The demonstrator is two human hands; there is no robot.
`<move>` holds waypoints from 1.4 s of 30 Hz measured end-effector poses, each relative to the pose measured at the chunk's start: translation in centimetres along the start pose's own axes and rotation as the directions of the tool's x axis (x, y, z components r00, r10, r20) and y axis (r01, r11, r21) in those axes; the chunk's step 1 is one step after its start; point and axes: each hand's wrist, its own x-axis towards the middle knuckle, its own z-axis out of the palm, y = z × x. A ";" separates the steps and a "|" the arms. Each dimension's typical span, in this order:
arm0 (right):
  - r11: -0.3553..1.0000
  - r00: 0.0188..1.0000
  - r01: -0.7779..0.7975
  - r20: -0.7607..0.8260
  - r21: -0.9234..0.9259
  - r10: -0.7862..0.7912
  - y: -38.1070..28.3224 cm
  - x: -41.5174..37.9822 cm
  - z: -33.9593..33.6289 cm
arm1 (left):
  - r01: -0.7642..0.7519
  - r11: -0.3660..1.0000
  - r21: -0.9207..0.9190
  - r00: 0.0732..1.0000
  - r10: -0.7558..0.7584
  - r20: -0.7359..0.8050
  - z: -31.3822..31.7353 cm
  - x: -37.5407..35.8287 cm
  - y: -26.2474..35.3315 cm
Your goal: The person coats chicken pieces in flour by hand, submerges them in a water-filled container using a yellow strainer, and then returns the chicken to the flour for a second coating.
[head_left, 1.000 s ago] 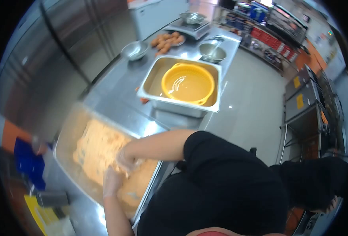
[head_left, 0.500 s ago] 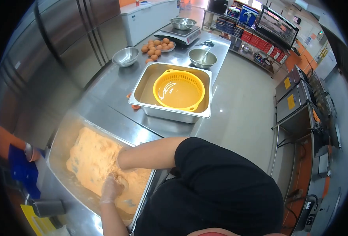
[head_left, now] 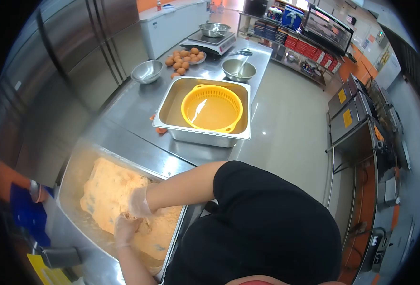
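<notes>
A deep metal tray (head_left: pixel 76 178) at the lower left holds a pale orange, crumbly powder-like mixture (head_left: pixel 110 183). Both my hands wear clear gloves and are inside the tray, close together in the mixture. My left hand (head_left: pixel 125 229) comes in from below, its fingers curled inward; what they hold, if anything, is hidden. My right hand (head_left: pixel 139 202) reaches in from the right and points downward. Its fingers are mostly hidden behind the wrist and by the mixture.
Beyond the tray, a steel pan (head_left: pixel 202 137) holds a yellow basket (head_left: pixel 188 121) in liquid. Brown eggs (head_left: pixel 186 59), metal bowls (head_left: pixel 147 72), a scale (head_left: pixel 214 42) and scissors (head_left: pixel 243 52) are on the steel table. A blue object (head_left: pixel 27 211) is at the left.
My right hand has lifted and its gloved wrist shows more. My left hand has shifted slightly left, with its fingers nearer the right hand. The view has moved slightly.
</notes>
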 end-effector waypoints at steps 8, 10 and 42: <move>0.910 0.679 0.401 0.700 -0.103 -0.220 -3.7 -2.7 0.7 | -0.263 0.941 0.214 0.965 0.256 0.062 0.8 4.2 -6.7; 0.896 0.715 0.445 0.596 0.017 -0.366 -2.3 -2.8 3.3 | -0.171 0.981 0.092 0.985 0.168 0.036 0.3 2.9 -5.9; 0.920 0.973 -0.109 0.149 -0.377 0.177 -3.0 -2.4 -6.5 | 0.166 0.952 0.259 0.951 -0.085 -0.298 0.2 1.2 -5.7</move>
